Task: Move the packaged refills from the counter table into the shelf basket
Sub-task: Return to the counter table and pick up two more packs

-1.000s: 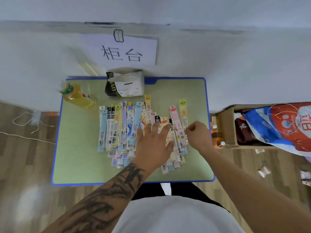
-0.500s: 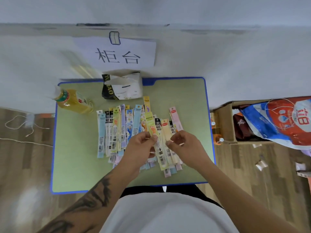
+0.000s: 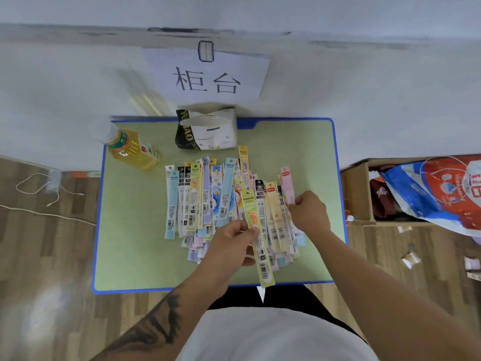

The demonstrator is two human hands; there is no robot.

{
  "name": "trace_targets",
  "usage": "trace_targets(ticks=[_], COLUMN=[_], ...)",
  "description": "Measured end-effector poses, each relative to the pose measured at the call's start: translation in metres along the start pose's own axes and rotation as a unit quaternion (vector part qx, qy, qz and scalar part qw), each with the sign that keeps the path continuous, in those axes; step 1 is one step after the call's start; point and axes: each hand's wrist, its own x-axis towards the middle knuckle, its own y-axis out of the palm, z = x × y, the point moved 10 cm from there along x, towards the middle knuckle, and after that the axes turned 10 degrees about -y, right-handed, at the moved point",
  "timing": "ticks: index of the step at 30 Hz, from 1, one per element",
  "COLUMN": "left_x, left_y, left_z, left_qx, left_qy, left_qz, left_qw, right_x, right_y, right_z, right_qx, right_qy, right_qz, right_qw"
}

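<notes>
Looking down from the head camera: a small green counter (image 3: 130,243) with a blue edge is pushed against a white wall, and a big messy fan of packaged refills (image 3: 208,201) is spread across the middle of it, long thin packets lying side by side and overlapping, most pointing toward the wall.

The left hand (image 3: 229,246) has its grip closed around a yellow-green refill packet (image 3: 256,235) with a little footprint on it, thumb and fingers pinching it about midway. That packet sits tilted on top of the pile and its near end reaches the counter's front edge.

The right hand (image 3: 309,212) is at the right side of the pile with its fingers curled in, pinching a pink refill packet (image 3: 287,183) near its lower part, and the packet's top sticks up toward the wall.

Behind the pile there's a tissue pack (image 3: 208,131) against the wall, and a bottle of yellow drink (image 3: 132,149) at the far left corner. A paper sign (image 3: 208,74) is taped up on the wall above.

Off to the right on the wood floor sits a cardboard box (image 3: 356,194) with a red and blue bag (image 3: 442,194) spilling over it. A white cable (image 3: 46,188) trails on the floor to the left. No basket in this shot.
</notes>
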Motion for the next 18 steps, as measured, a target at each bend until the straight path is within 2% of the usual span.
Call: trace_targets(ticks=[4,9,15,18], left_x=[0.001,-0.007,-0.040,-0.058], left_y=[0.002,0.005,0.036,0.067], left_z=[-0.001,-0.011,0.009,0.029], left_qx=[0.036,0.081,0.106,0.117], left_qy=[-0.006,0.034,0.071,0.078], left_qz=[0.003,-0.020,-0.051,-0.057], left_qw=[0.999,0.996,0.990,0.988], right_x=[-0.004,-0.013,-0.033,-0.058], right_y=[-0.002,-0.016,-0.034,-0.047], right_z=[-0.014,-0.031,-0.067,-0.087], right_qx=[0.048,0.137,0.297,0.380], right_qy=[0.000,0.002,-0.001,-0.016], right_qz=[-0.007,-0.039,-0.060,-0.044], right_qw=[0.999,0.990,0.953,0.924])
